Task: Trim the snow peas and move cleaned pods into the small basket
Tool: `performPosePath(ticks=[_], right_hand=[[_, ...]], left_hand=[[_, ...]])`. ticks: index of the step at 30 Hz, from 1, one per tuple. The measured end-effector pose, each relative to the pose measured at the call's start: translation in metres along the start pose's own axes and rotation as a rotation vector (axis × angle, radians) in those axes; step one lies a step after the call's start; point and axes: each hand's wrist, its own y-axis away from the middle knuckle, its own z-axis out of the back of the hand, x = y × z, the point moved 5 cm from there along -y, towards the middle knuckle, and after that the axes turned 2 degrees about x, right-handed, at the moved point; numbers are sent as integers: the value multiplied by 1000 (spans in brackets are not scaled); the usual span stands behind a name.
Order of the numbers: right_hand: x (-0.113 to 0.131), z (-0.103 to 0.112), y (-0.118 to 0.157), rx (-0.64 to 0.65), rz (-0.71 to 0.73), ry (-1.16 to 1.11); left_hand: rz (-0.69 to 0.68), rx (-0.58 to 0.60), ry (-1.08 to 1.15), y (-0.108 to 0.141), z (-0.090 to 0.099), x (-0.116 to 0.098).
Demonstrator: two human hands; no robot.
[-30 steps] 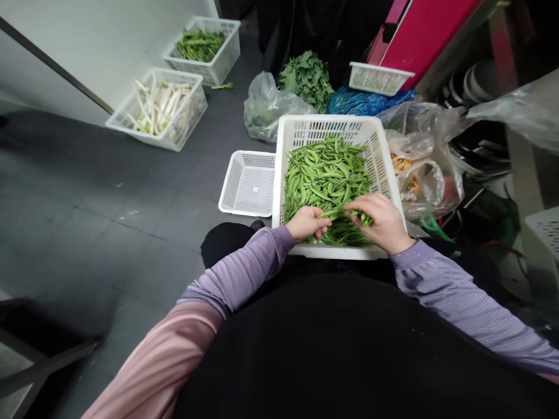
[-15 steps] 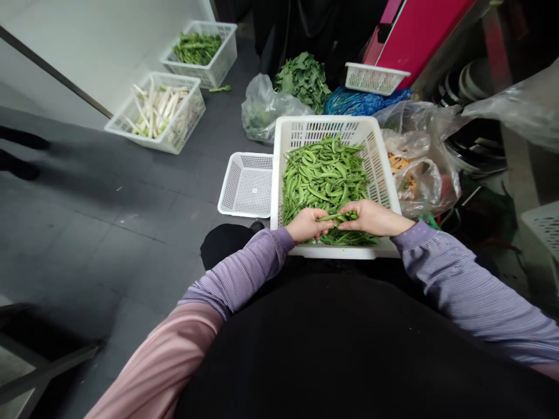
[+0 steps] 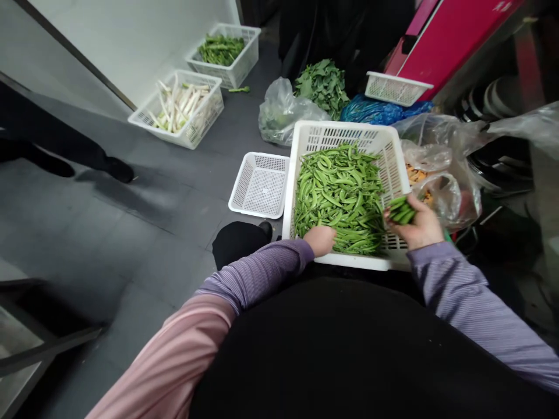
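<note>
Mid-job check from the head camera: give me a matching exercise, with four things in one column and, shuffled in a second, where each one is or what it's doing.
Things:
1. right hand
2. left hand
3. white stalks
4. leafy greens

Places or states:
A. in a basket by the wall
B. heaped beside the blue bag
C. resting on pods
D. gripping a pod bunch

Pairs: 1-D, 2-C, 3-A, 4-B

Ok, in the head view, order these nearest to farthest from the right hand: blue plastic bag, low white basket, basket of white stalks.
1. Blue plastic bag, beyond the white crate.
2. Low white basket, left of the crate.
3. Basket of white stalks, farther left.
</note>
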Motion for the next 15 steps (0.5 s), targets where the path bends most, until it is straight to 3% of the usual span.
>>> performPosePath(ticks=[3, 6, 10, 15], right_hand=[[24, -19, -1, 13, -27, 62], [0, -65, 4, 260, -180, 305], [-51, -148, 3, 587, -188, 631], [-81, -257, -17, 816, -64, 819]], left_hand=[[-5, 34, -133, 5, -4, 0], [-24, -30, -148, 8, 1, -2], [-69, 21, -148, 9, 3, -3], [-64, 29, -133, 10, 8, 2]])
